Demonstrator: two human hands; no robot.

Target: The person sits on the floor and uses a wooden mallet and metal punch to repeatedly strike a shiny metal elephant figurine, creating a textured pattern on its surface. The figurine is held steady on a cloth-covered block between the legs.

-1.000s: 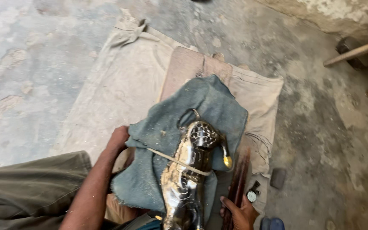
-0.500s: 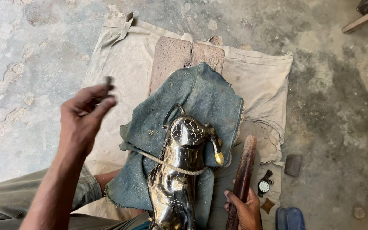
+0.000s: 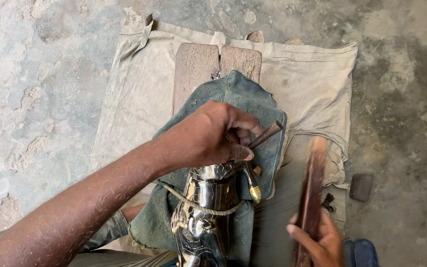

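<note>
Head view is showing me the shiny embossed silver-coloured metal vessel (image 3: pixel 206 212), curved, with a brass-tipped spout (image 3: pixel 253 188), lying on its side just in front of my knees. I am judging it to be hard and fairly heavy, but thin-walled enough to dent, and its polished skin is looking slippery; the thin cord (image 3: pixel 193 203) looped round its waist is giving some hold, and the broad body below that cord seems the safest place to grip, not the slender spout. My left hand (image 3: pixel 208 136) is pinching a short dark metal punch (image 3: pixel 265 134) between thumb and curled fingers, its lower end hidden behind my fingers just above the vessel's upper part, so I cannot tell whether it is touching the metal. My right hand (image 3: pixel 320 240) is wrapping round the lower end of a long reddish-brown wooden stick (image 3: pixel 311 185), which is blurred and apart from the punch. Under the vessel a frayed blue denim cloth (image 3: pixel 245 101) is cushioning it over a worn wooden board (image 3: pixel 198 64), all lying on a beige canvas sheet (image 3: pixel 139 94) spread over the rough concrete floor (image 3: pixel 40 74).
</note>
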